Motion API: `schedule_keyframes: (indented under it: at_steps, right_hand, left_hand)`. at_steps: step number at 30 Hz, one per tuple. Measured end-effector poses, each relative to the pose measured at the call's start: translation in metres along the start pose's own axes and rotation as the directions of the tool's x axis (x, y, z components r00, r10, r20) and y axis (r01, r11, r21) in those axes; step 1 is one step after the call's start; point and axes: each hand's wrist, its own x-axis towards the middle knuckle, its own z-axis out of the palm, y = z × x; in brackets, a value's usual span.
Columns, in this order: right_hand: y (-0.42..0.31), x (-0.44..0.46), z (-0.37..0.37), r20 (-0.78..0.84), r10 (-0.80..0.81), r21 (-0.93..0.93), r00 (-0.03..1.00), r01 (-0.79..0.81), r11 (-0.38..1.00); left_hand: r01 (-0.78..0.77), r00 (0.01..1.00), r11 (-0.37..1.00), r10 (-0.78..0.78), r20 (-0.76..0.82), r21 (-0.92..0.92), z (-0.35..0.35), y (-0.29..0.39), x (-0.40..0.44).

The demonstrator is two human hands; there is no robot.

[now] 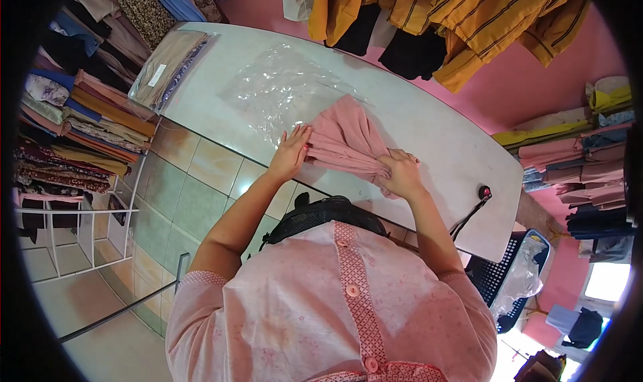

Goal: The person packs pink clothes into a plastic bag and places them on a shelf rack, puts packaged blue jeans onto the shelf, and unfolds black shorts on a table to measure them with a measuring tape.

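Observation:
A dusty-pink cloth garment (348, 135) lies gathered in folds on the white table, between my two hands. At its left edge, my left hand (291, 154) is closed on the fabric, fingers pointing away from me and partly overlapping the cloth. My right hand (403, 174) grips a bunched part of the garment at its near right side, with the fingers curled round it. Beside the cloth, a clear crinkled plastic bag (268, 81) is spread flat on the table. The garment's exact kind cannot be made out in its folded state.
The white table (462, 161) bears a packaged folded garment (171, 67) at the far left and a dark cable with a red-topped end (484, 193) at the right. A dark perforated basket (512, 265) holds clear plastic. Yellow striped clothes (489, 14) hang behind; shelves of folded cloth (80, 127) stand left.

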Motion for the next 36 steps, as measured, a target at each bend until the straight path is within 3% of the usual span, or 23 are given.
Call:
schedule_keyframes:
  at_steps: [11, 14, 17, 18, 20, 21, 24, 25, 28, 31, 34, 36]
  right_hand:
    - [-0.041, 0.061, 0.056, -0.021, 0.096, -0.055, 0.995, -0.097, 0.994]
    - [-0.046, 0.070, 0.062, 0.018, 0.142, -0.053, 0.990, -0.141, 0.989]
    - [-0.050, 0.071, 0.060, 0.026, 0.171, -0.011, 0.985, -0.171, 0.985]
    - [-0.045, 0.069, 0.064, 0.017, 0.177, 0.028, 0.984, -0.177, 0.984]
    - [-0.044, 0.068, 0.067, -0.011, 0.176, 0.083, 0.984, -0.175, 0.981]
    - [-0.046, 0.068, 0.068, -0.031, 0.169, 0.099, 0.985, -0.165, 0.981]
    - [-0.052, 0.071, 0.068, 0.012, 0.187, 0.103, 0.982, -0.187, 0.977]
    - [-0.054, 0.074, 0.067, 0.041, 0.198, 0.097, 0.979, -0.201, 0.975]
    - [-0.058, 0.076, 0.067, -0.031, 0.131, 0.100, 0.991, -0.128, 0.987]
    - [-0.061, 0.077, 0.064, -0.040, 0.120, 0.096, 0.992, -0.115, 0.989]
    - [-0.064, 0.076, 0.059, 0.009, 0.125, 0.107, 0.992, -0.125, 0.986]
    - [-0.064, 0.076, 0.060, 0.025, 0.134, 0.098, 0.991, -0.136, 0.986]
  left_hand:
    - [-0.105, 0.993, 0.985, 0.113, -0.047, 0.136, -0.012, -0.010, 0.013]
    - [0.087, 0.970, 0.956, -0.016, -0.243, 0.282, -0.016, 0.000, 0.003]
    - [0.234, 0.820, 0.965, -0.260, -0.510, -0.116, 0.012, -0.017, -0.027]
    - [0.295, 0.778, 0.886, -0.440, -0.449, -0.357, 0.020, -0.020, -0.035]
    - [0.365, 0.667, 0.550, -0.717, -0.201, -0.751, 0.036, -0.020, -0.047]
    - [0.263, 0.676, 0.462, -0.715, -0.180, -0.847, 0.040, -0.019, -0.045]
    - [0.264, 0.626, 0.356, -0.771, -0.122, -0.896, 0.051, -0.015, -0.031]
    - [0.275, 0.598, 0.378, -0.787, -0.150, -0.884, 0.054, -0.013, -0.025]
    - [0.153, 0.664, 0.161, -0.747, -0.019, -0.975, 0.055, -0.010, -0.013]
    - [0.095, 0.673, 0.183, -0.736, -0.072, -0.979, 0.058, -0.014, -0.003]
    - [0.019, 0.681, 0.295, -0.703, -0.204, -0.955, 0.063, -0.018, -0.002]
    - [0.018, 0.763, 0.355, -0.609, -0.217, -0.935, 0.065, -0.018, -0.008]
